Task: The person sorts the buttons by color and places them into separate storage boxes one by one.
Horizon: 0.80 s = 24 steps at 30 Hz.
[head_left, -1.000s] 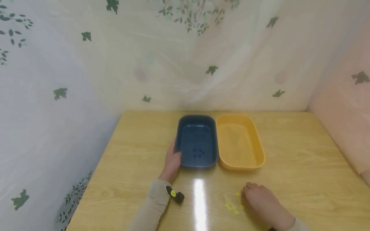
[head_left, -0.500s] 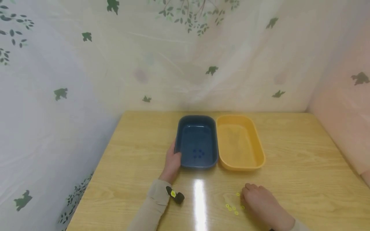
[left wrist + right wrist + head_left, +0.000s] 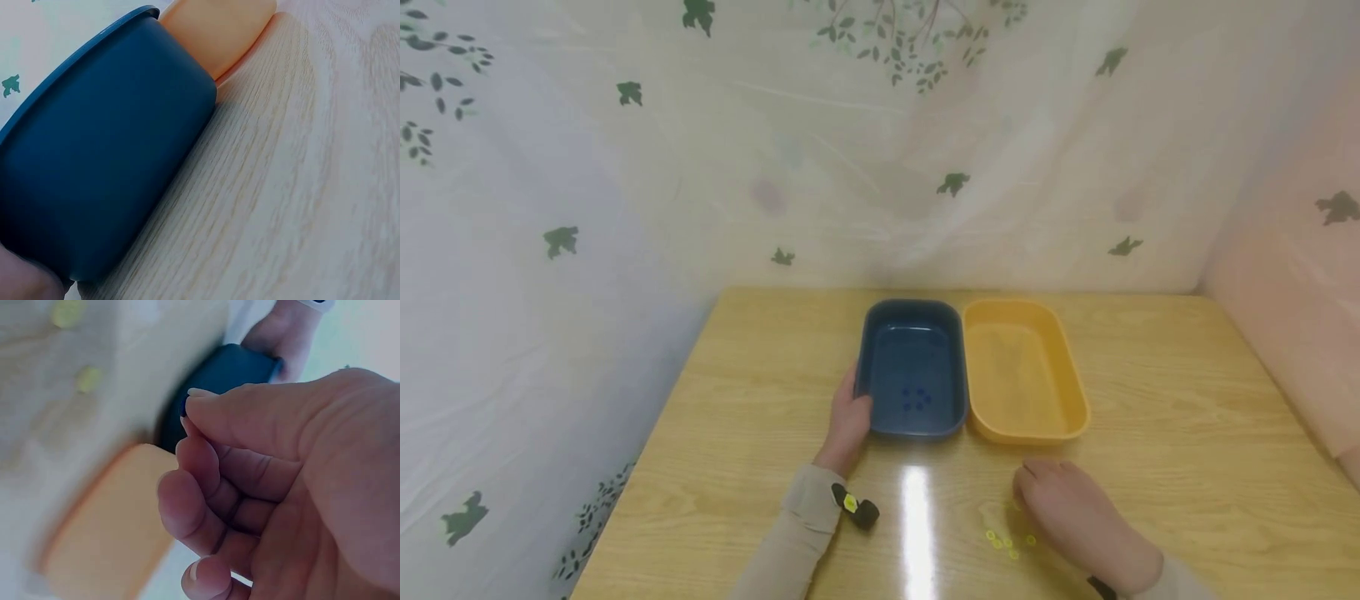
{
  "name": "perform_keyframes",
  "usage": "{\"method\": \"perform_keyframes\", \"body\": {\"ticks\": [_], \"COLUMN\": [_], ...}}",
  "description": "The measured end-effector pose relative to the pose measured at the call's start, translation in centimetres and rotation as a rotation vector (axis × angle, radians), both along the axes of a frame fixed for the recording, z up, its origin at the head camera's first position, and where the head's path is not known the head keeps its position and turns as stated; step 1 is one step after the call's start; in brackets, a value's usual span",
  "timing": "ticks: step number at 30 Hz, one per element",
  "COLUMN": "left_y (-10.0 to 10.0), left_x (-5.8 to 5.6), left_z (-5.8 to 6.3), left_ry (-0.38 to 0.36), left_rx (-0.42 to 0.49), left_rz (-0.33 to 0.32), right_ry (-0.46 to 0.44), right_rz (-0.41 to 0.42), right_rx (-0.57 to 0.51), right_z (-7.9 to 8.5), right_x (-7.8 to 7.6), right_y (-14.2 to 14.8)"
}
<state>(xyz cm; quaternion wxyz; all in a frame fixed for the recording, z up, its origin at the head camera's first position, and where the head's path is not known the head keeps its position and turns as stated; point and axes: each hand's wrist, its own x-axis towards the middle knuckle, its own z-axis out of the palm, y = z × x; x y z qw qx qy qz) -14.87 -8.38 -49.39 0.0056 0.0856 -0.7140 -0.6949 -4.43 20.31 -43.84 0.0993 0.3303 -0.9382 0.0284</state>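
Observation:
My left hand (image 3: 847, 425) grips the near left side of a dark blue tray (image 3: 910, 354), its thumb at the rim. Inside that tray lie several small blue pieces (image 3: 917, 398). Between thumb and forefinger, my right hand (image 3: 1078, 521) pinches a tiny dark blue piece (image 3: 183, 407), mostly hidden by the fingertips. It hovers over the table in front of a yellow tray (image 3: 1018, 367). Several small yellow rings (image 3: 998, 541) lie on the tabletop left of the right hand, one partly covered by it in the head view.
Both trays stand side by side at the back middle of the wooden table (image 3: 760, 375). A pale sheet (image 3: 850, 142) with a leaf pattern hangs behind and to the sides. A black strap device (image 3: 857, 506) sits on the left wrist.
My right hand has risen slightly and moved forward and left, toward the trays. The left hand keeps its grip on the blue tray.

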Motion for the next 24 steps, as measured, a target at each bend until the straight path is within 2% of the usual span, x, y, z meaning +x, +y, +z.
{"method": "perform_keyframes", "body": {"ticks": [11,17,24], "left_y": [0.0,0.1,0.1], "left_x": [-0.2,-0.2,-0.1], "left_z": [-0.3,-0.6,-0.4], "left_ry": [-0.007,0.010,0.017], "left_rx": [-0.004,-0.002,0.012], "left_rz": [0.004,0.008,0.012], "right_ry": [0.171,0.111,0.027], "right_rz": [0.132,0.129,0.134], "right_rx": [0.006,-0.031,-0.021], "right_z": [3.7,4.9,5.1], "right_x": [-3.2,-5.5,-8.0], "right_y": [-2.5,-4.0,-5.6]}}
